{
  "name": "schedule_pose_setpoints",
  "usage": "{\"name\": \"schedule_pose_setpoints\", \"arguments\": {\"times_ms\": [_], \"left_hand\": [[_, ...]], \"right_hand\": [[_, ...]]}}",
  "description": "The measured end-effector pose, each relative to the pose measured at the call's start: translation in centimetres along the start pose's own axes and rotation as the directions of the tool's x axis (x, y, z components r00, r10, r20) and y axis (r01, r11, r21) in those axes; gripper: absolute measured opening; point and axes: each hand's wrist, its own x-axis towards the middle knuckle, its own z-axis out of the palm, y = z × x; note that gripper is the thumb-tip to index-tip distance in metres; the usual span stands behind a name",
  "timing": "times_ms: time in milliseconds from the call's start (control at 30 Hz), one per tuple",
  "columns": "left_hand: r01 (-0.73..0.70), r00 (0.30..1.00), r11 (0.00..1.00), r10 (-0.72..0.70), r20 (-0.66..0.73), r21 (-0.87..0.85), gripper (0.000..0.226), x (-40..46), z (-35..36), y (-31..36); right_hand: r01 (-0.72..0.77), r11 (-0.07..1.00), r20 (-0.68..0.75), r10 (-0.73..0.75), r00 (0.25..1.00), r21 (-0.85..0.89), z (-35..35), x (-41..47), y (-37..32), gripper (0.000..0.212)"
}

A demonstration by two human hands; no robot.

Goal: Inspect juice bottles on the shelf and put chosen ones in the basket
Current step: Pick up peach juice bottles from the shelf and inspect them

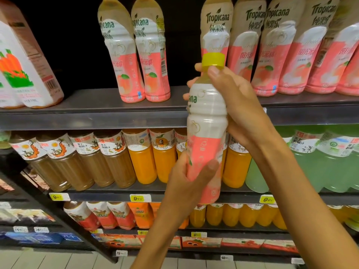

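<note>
Head view: both hands grip peach bottle [206, 121], off shelf edge [97, 117].

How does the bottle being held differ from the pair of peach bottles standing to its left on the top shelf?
The held bottle is off the shelf, gripped by the left hand low and the right hand near its yellow cap; the shelf pair stands untouched. The pair's caps are out of frame. All share the pink-and-white Tropicana peach label.
</note>
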Motion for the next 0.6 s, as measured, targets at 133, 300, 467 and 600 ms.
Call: {"name": "schedule_pose_setpoints", "arguments": {"times_ms": [133,300,467,600], "left_hand": [[0.058,0.995,0.992,-0.048,0.092,-0.109,0.093,-0.3,-0.6,-0.4],[0.122,0.979,0.976,-0.089,0.182,-0.183,0.099,-0.2,-0.7,-0.5],[0.015,1.000,0.994,-0.017,-0.015,-0.109,0.078,0.0,-0.4,-0.9],[-0.098,0.985,0.994,0.091,-0.146,-0.042,0.065,0.2,0.0,-0.8]], "right_hand": [[-0.058,0.997,-0.014,0.059,0.998,0.057,-0.3,0.0,0.1,0.027],[-0.103,0.976,0.048,0.095,0.994,0.190,0.0,0.2,0.0,0.032],[0.025,0.992,-0.034,-0.029,0.999,-0.120,-0.5,0.8,-1.0,0.027],[0.043,0.962,-0.041,-0.056,0.998,-0.270,0.1,1.4,-1.4,0.027]]}}
